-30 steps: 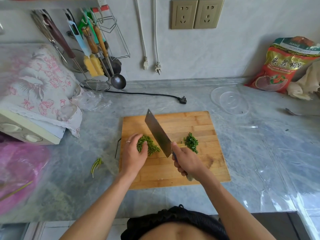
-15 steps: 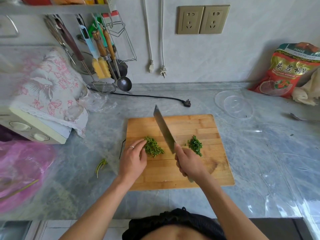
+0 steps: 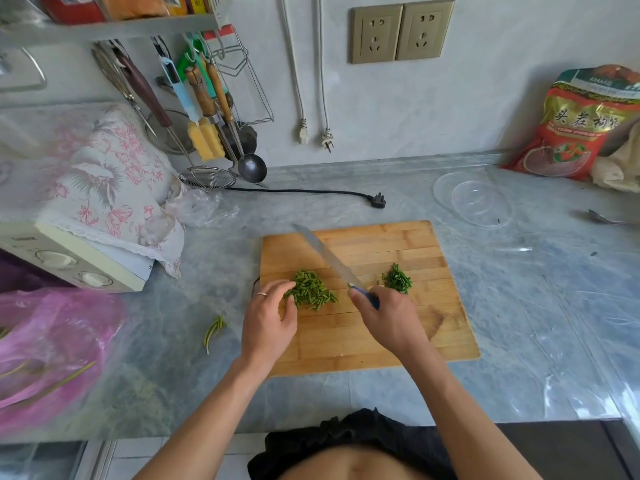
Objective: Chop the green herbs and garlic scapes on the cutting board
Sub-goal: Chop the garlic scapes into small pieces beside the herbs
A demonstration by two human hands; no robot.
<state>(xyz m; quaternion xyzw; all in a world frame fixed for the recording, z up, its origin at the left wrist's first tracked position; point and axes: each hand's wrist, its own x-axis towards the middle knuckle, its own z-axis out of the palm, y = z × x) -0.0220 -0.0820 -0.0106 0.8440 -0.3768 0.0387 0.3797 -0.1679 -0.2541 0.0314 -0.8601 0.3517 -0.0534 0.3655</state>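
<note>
A wooden cutting board (image 3: 398,327) lies on the grey marble counter. On its left part sits a pile of chopped garlic scape pieces (image 3: 311,291). A smaller heap of finely chopped green herbs (image 3: 397,278) lies to the right. My left hand (image 3: 268,318), a ring on one finger, has its fingers curved against the left side of the scape pile. My right hand (image 3: 388,315) grips the blue handle of a cleaver (image 3: 323,252). The blade points away to the upper left, between the two piles.
A few uncut scape stems (image 3: 214,329) lie on the counter left of the board. A pink plastic bag (image 3: 52,355) and a cloth-covered appliance (image 3: 86,216) stand at the left. A black plug (image 3: 379,202), a clear lid (image 3: 472,199), a red bag (image 3: 581,126) and a spoon (image 3: 604,220) lie behind and right.
The cleaver has tilted from standing upright to lying lower, blade toward the upper left. My left hand has slid off the scape pile to its left side, leaving the pieces uncovered.
</note>
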